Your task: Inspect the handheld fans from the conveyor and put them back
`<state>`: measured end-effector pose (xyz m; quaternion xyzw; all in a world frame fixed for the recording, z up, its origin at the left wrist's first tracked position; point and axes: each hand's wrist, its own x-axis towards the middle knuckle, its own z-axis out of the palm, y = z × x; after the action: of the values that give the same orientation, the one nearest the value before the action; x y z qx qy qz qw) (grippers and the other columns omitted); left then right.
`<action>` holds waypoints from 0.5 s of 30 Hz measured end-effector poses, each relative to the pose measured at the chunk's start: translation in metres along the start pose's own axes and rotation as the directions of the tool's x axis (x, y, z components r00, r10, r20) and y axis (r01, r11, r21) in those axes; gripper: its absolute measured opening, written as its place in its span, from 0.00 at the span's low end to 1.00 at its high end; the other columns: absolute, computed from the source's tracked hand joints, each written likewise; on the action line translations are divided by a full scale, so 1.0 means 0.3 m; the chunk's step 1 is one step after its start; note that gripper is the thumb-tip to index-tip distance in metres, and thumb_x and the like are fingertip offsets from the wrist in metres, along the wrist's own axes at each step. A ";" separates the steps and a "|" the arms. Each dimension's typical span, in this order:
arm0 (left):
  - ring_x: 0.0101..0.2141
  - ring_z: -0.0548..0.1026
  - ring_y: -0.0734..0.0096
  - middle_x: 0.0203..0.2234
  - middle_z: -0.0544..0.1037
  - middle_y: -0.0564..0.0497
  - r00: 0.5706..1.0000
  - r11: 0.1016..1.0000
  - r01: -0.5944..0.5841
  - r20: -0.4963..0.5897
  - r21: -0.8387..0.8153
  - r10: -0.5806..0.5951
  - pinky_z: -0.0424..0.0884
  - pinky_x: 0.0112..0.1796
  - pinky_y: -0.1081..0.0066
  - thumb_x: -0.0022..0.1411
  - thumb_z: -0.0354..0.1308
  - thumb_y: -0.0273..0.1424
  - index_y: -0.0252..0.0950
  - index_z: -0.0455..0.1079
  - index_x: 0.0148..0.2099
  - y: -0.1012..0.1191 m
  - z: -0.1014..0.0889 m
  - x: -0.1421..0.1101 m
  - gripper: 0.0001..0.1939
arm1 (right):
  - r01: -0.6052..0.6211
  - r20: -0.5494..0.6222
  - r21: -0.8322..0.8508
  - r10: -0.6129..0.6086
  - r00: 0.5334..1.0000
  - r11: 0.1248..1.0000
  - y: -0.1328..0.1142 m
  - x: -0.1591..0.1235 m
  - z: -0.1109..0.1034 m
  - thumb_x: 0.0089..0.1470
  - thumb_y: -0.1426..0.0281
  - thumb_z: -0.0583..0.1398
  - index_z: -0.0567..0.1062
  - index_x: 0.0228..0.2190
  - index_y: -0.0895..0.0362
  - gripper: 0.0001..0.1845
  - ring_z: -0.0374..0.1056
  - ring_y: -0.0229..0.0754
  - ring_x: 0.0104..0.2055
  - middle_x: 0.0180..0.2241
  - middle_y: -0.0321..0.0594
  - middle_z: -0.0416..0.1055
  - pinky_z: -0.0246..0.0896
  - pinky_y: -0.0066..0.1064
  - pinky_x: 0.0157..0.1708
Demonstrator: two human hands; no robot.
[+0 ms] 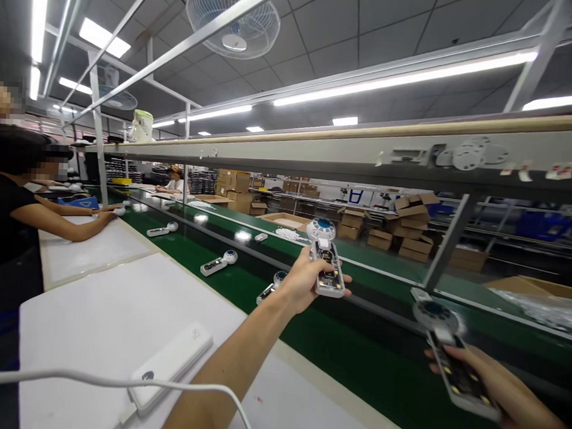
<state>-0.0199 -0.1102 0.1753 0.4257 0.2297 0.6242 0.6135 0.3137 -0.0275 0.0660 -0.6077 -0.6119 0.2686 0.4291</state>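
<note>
My left hand (pixel 304 280) is closed around a white handheld device (pixel 329 282), raised over the green conveyor belt (pixel 245 287). This device has a round head with a blue centre, and its open body shows a circuit board. At the right, my right hand (pixel 492 378) grips a second handheld device (pixel 461 377) of the same kind, also open and somewhat blurred. Partly hidden behind my left forearm, another such device (pixel 279 279) lies on the belt. Farther up the belt are two more devices, a nearer one (pixel 219 262) and a farther one (pixel 162 229).
On the white worktable (pixel 82 319) lies a white power bank (pixel 172 367) with a cable (pixel 94 378). A co-worker (pixel 11 209) sits at the left, arms reaching to the belt. A metal post (pixel 448 244) and shelf beam stand beyond the belt, with cardboard boxes (pixel 411 226) behind.
</note>
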 end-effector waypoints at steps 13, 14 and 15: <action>0.32 0.78 0.63 0.46 0.71 0.44 0.953 0.988 -0.116 0.293 0.100 0.083 0.77 0.29 0.67 0.52 0.61 0.23 0.37 0.48 0.57 -0.018 0.083 -0.068 0.33 | -0.092 0.166 0.514 0.006 0.986 0.853 -0.509 -0.382 0.027 0.45 0.69 0.66 0.66 0.55 0.49 0.35 0.77 0.46 0.35 0.41 0.43 0.78 0.74 0.29 0.32; 0.32 0.78 0.63 0.46 0.71 0.43 0.946 0.986 -0.132 0.311 0.105 0.094 0.77 0.29 0.67 0.52 0.61 0.24 0.37 0.48 0.57 -0.018 0.089 -0.075 0.34 | -0.050 0.160 0.541 -0.044 0.986 0.840 -0.522 -0.398 0.029 0.46 0.69 0.66 0.65 0.56 0.49 0.35 0.76 0.45 0.35 0.42 0.42 0.77 0.74 0.29 0.32; 0.33 0.78 0.63 0.46 0.71 0.43 0.940 0.983 -0.148 0.324 0.109 0.105 0.77 0.30 0.67 0.52 0.61 0.24 0.37 0.48 0.57 -0.017 0.096 -0.083 0.34 | -0.008 0.157 0.571 -0.099 0.983 0.821 -0.530 -0.411 0.031 0.46 0.68 0.67 0.64 0.57 0.48 0.37 0.76 0.44 0.34 0.43 0.41 0.77 0.74 0.30 0.32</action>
<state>0.0035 -0.1402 0.1802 0.5737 0.1410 0.5694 0.5716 0.2109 -0.1643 0.1722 -0.4105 -0.5543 0.4820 0.5402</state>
